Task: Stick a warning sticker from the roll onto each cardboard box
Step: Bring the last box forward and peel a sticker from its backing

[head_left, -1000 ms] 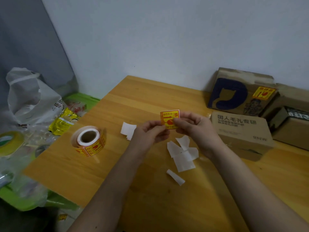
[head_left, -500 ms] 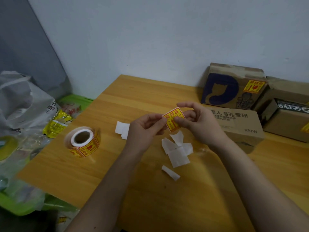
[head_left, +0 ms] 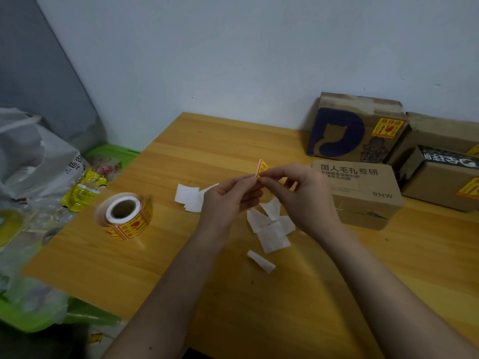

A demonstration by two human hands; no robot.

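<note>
Both hands meet above the bench; the right hand and the left hand pinch one yellow-and-red warning sticker by its lower edge, fingers curled; white backing scraps lie just beneath; the sticker roll rests to the left; the unlabelled cardboard box sits right, near already stickered boxes.

Sticker – yellow, red; box – brown.
</note>
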